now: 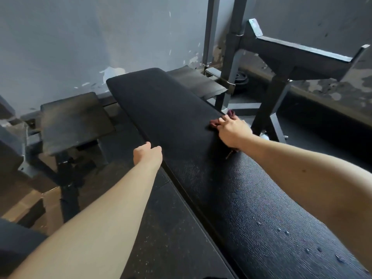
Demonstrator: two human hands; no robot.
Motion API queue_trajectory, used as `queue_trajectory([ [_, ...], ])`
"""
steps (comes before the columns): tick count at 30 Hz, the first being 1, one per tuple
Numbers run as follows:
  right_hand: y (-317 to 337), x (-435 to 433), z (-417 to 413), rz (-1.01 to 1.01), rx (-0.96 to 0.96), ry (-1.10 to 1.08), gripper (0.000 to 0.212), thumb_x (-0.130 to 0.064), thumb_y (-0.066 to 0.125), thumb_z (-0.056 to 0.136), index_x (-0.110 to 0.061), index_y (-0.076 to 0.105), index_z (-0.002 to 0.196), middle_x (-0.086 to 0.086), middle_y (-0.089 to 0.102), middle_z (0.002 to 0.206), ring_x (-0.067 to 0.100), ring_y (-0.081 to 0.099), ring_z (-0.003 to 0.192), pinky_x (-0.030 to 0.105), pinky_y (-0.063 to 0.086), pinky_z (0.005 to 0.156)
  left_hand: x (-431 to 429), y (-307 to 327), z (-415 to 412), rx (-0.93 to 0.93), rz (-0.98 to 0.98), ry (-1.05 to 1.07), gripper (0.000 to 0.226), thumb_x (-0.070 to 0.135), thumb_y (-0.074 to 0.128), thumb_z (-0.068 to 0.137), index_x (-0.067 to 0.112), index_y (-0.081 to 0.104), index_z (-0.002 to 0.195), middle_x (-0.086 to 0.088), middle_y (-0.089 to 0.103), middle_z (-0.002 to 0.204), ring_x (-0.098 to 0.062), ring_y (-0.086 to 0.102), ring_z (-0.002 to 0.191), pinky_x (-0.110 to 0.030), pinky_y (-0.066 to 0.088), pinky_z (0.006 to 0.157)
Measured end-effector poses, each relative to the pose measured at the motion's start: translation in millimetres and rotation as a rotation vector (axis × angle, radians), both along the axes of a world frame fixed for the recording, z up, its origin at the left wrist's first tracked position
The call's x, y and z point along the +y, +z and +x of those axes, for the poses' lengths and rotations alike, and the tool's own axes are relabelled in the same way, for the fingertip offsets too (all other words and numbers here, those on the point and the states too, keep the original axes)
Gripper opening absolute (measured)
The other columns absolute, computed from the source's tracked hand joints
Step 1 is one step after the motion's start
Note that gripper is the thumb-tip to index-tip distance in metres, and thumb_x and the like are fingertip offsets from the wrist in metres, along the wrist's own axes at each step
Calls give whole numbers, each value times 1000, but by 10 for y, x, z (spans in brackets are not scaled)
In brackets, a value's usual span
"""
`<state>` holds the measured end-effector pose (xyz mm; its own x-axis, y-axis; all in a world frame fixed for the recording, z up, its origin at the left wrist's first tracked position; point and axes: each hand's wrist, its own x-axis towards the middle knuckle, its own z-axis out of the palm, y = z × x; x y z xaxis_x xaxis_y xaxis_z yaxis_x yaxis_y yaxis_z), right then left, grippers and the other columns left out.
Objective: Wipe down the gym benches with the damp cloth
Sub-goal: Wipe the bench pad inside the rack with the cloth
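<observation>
- R hand grips bunched dark red cloth on long black textured padded bench, near right edge.
- L hand at bench's left edge; fingers hidden, grip unclear.
- Close behind cloth: grey steel rack; at left, dusty smaller bench.

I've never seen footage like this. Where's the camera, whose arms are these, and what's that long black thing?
No machine here: the arms are a person's, and the one picture comes from a wide-angle camera worn on that person's head. The long black thing is a padded gym bench. The right hand holds a bunched dark red cloth pressed onto it near its right edge. The left hand is at the bench's left edge; whether it grips is unclear. Water droplets sit on the near padding. A smaller pad stands to the left, a steel rack to the right.
</observation>
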<state>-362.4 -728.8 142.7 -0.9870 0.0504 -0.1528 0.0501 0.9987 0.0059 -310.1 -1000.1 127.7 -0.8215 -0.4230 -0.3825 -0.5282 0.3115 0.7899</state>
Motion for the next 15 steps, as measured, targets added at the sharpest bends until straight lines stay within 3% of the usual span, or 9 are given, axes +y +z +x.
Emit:
queue_trajectory([
  [2,-33,46,-108,-15,10,-69,67,-41,21,82,-28,56,137,3,48,140,32,38,139,54,36,110,-13,8,-4,-4,10,-13,51,22,54,98,18,48,148,-6,59,126,-28,63,106,-29,51,78],
  [4,14,-62,-87,-50,-15,-133,55,-38,28,90,-25,55,136,5,47,142,35,37,140,52,36,111,-37,15,1,-17,-22,-41,50,26,52,101,19,46,150,-7,59,135,-30,65,111,-24,49,64],
  [5,55,-141,-25,-58,-6,-158,49,-35,32,94,-22,53,136,7,46,144,37,35,142,52,35,112,-38,26,9,-12,-20,-45,48,26,52,101,17,48,147,-9,58,138,-32,65,114,-25,50,65],
  [7,75,-320,178,-45,33,-155,43,-33,34,98,-17,49,136,9,45,144,39,33,141,51,35,110,-23,19,14,20,19,-30,46,23,55,99,15,53,143,-12,58,139,-33,63,119,-33,54,83],
  [9,50,-584,458,-55,55,-65,45,-35,34,99,-15,48,137,9,45,147,41,32,141,52,34,111,-16,41,51,23,89,25,52,22,58,97,21,50,148,-7,58,139,-32,63,120,-37,53,92],
  [12,7,-988,869,-51,48,140,53,-37,34,102,-16,40,151,8,30,164,41,19,152,53,23,121,6,65,120,36,117,25,57,23,57,96,26,45,152,-4,60,135,-31,65,115,-39,55,94],
  [15,34,-999,962,-45,72,262,51,-36,32,106,-21,38,155,3,26,168,35,14,156,48,17,125,-3,56,145,57,81,-2,59,28,56,95,29,43,153,-4,58,138,-31,64,116,-41,55,98],
])
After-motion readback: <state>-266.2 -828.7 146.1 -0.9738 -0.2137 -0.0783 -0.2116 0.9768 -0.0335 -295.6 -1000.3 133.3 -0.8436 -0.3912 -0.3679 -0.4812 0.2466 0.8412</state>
